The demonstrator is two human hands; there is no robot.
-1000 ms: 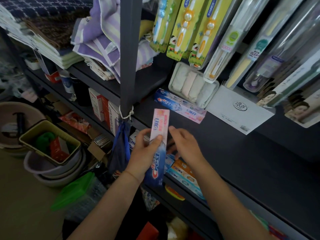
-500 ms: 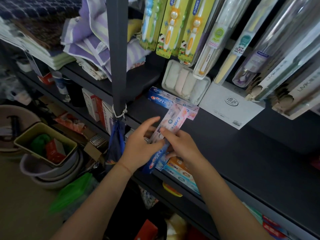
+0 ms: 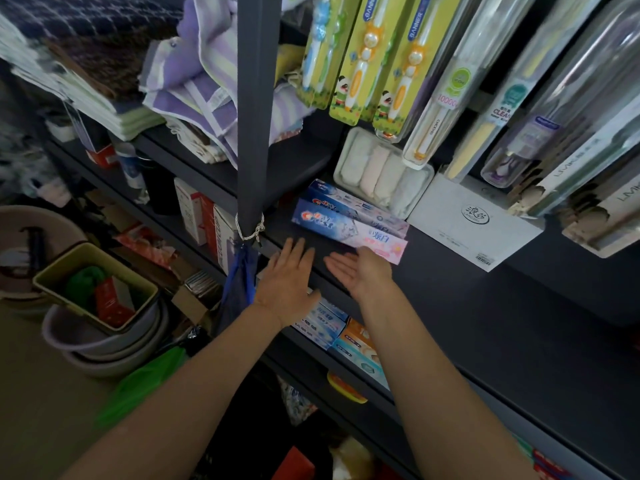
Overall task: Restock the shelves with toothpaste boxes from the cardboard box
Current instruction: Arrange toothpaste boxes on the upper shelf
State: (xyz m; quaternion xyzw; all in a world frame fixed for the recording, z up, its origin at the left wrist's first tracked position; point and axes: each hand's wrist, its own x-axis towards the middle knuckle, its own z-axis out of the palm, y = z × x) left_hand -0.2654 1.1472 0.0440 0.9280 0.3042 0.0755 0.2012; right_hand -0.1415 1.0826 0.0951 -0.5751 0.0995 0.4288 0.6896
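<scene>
Two blue-and-pink Crest toothpaste boxes lie side by side on the dark shelf (image 3: 467, 306). The nearer toothpaste box (image 3: 349, 233) is flat in front of the rear toothpaste box (image 3: 356, 209). My left hand (image 3: 287, 285) hovers just in front of them, fingers straight, holding nothing. My right hand (image 3: 363, 275) is beside it, palm turned up, fingers relaxed, its fingertips close to the pink end of the nearer box. The cardboard box is not in view.
A white carton (image 3: 474, 220) and a pack of rolled cloths (image 3: 381, 174) stand behind the boxes. Toothbrush packs (image 3: 363, 57) hang above. A grey upright post (image 3: 256, 109) rises at left. More boxes (image 3: 332, 323) sit on the shelf below. Basins (image 3: 97, 327) stand on the floor.
The box I held upright in my left hand has been turned and laid on the shelf in front of the other one. Both hands have let go and pulled back.
</scene>
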